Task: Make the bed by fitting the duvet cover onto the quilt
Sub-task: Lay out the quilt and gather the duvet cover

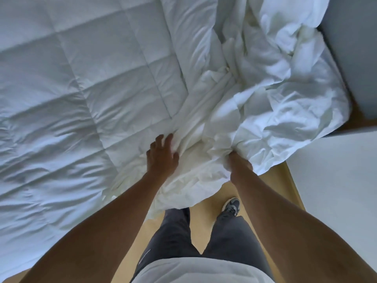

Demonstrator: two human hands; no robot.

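Risk, lost opening: the duvet cover (271, 103) lies bunched and twisted, so the mouth of it is hard to tell from a fold; a pull on the wrong layer would, I judge, only tighten the tangle.
Risk, slide off the bed: part of the cover hangs over the bed edge toward the wooden floor (224, 190) at 6 o'clock; a tug toward the body could drag more of it down.
Risk, quilt dragged along: cover and quilt (81, 88) overlap at the centre, so a handful may catch both and pull the quilt askew.
Left hand (162, 155): its grip is released, fingers spread and laid on the cover just where it meets the quilt, slightly below centre.
Right hand (239, 162): mostly buried in cloth; its grip looks clenched on a wad of the cover, though the fingers are hidden.
Quilt, look: white, stitched in large squares, spread fairly flat over the bed from 8 to 12 o'clock, lightly rippled.
Cover, look: thin white cloth, heavily creased, heaped from centre out to 2 o'clock, with a rope-like twisted strand running toward 1 o'clock.
Progress: judged barely begun; none of the quilt appears to be inside the cover.
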